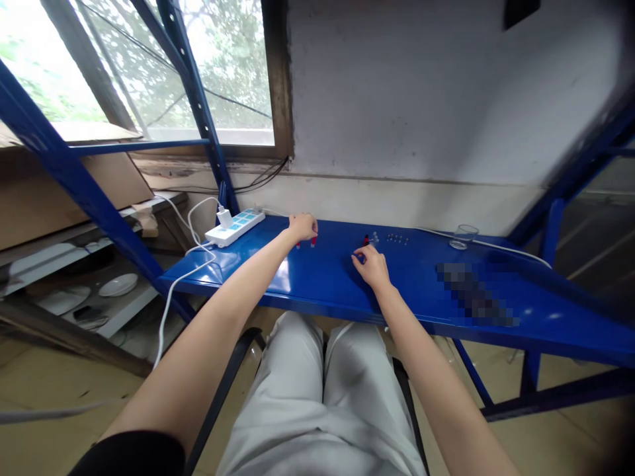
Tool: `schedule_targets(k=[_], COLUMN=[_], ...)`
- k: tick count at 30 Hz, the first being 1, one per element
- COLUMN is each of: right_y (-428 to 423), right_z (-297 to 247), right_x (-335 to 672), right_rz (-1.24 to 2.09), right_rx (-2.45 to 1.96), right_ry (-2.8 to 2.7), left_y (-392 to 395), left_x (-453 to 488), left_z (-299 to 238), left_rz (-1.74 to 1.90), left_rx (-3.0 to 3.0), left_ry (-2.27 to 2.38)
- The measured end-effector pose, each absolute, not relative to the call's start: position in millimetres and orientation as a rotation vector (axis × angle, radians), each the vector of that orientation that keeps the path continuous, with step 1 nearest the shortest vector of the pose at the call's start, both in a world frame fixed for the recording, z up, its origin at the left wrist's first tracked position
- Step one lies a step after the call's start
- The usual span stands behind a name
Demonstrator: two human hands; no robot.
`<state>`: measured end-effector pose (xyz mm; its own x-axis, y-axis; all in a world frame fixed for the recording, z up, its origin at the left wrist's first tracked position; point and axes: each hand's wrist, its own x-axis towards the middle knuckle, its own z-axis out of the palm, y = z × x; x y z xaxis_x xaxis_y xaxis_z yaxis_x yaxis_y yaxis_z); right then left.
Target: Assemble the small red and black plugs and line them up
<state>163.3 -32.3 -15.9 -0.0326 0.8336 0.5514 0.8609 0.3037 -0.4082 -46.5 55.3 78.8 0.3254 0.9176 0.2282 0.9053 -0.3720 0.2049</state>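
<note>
- Your left hand point(303, 226): fingers curled, red piece point(313, 242) at fingertips; grip indeterminable.
- Your right hand point(374, 266): fingers curled, hold indeterminable; red-black piece point(366, 240) just beyond them.
- Pieces: probably light, rigid; pinch their sides.

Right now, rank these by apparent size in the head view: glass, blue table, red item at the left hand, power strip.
Blue table
Power strip
Glass
Red item, partly covered by the left hand; only its visible part is ranked.
</note>
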Motion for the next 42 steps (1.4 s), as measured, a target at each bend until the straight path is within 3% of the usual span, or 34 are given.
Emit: schedule_targets(k=[42], right_y=[-31.9], right_z=[-17.3], right_x=[164.6], right_rz=[-0.052], right_rx=[-1.475], right_ry=[-1.822], left_y=[56.9], left_x=[-70.3], left_z=[73.3], left_rz=[0.228], left_rx=[2.471], left_ry=[1.924])
